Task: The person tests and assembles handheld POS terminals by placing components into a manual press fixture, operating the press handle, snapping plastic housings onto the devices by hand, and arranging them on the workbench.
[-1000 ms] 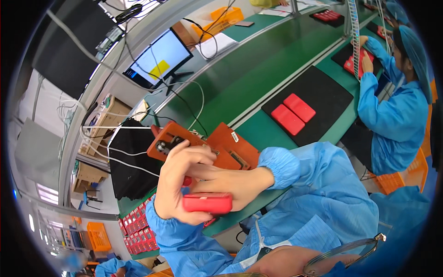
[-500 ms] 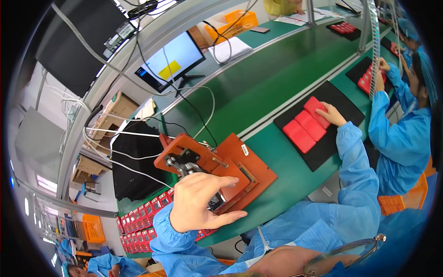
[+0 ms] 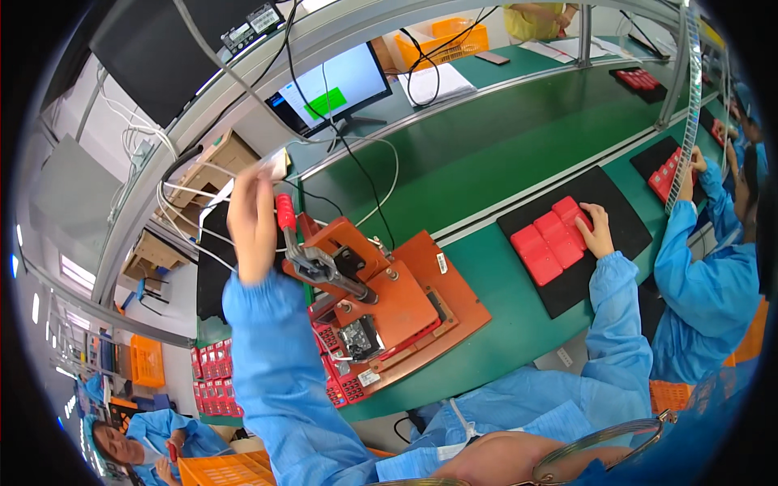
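Observation:
My left hand (image 3: 253, 219), blurred by motion, is raised with its fingers stretched upward. It is beside the red grip (image 3: 284, 212) of a metal toggle lever (image 3: 324, 267), with no visible hold on it. The lever belongs to an orange clamp fixture (image 3: 462, 296) on the green bench. A black-and-silver part (image 3: 356, 338) shows at the fixture's near left. On a black mat (image 3: 620, 211), three red plastic cases (image 3: 536, 254) lie in a slanting row. My right hand (image 3: 598, 232) touches the far right case with spread thumb and finger.
Red units (image 3: 215, 377) stand in rows at the bench's left, several more beside the fixture. A monitor (image 3: 332, 93) displays a green block. Loose cables (image 3: 365, 162) hang over the bench. At right, a co-worker in blue (image 3: 701, 259) handles red pieces; another person (image 3: 154, 437) is at lower left.
My left hand has moved up and left from in front of the fixture, uncovering the lever and its red grip. The monitor's yellow block is now green. My right hand stays by the same case.

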